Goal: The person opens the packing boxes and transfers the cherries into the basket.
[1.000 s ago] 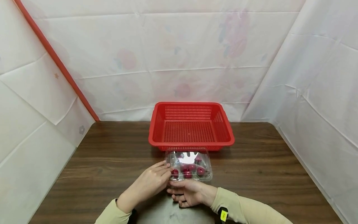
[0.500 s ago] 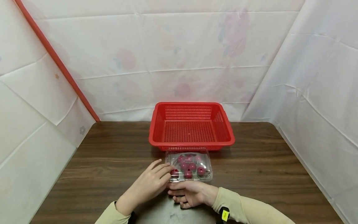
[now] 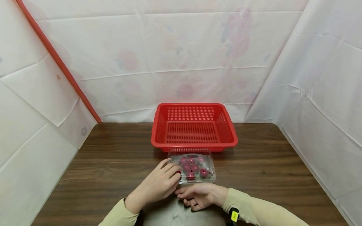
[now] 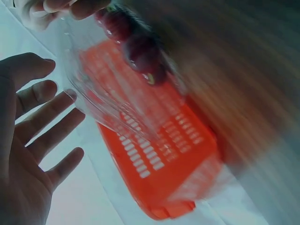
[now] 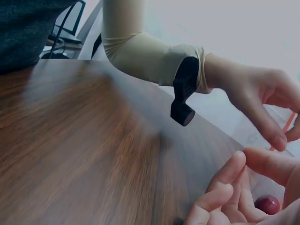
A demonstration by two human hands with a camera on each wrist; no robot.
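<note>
A clear plastic clamshell box (image 3: 210, 177) lies in front of the red basket in the head view, its lid down over several round, dark red fruits (image 3: 204, 173). My left hand (image 3: 161, 183) is at its front left corner, fingers spread and overlapping the box. The left wrist view has these fingertips (image 4: 70, 93) right along the box's clear edge (image 4: 77, 86). Just in front of the box, my right hand (image 3: 202, 195) lies on its side with loosely bent fingers and nothing in them. In the right wrist view its fingers (image 5: 224, 176) come close under the left hand's thumb.
A red perforated basket (image 3: 194, 145) with nothing in it stands behind the box, near the back wall. White patterned cloth (image 3: 181, 62) encloses the brown wooden table (image 3: 268, 169) at the back and sides. A red strip (image 3: 62, 66) runs down the left corner.
Both hands have shifted slightly to the right, the left fingers reaching farther over the box's corner. Bright glare on the lid has gone since a second ago. The basket stays put.
</note>
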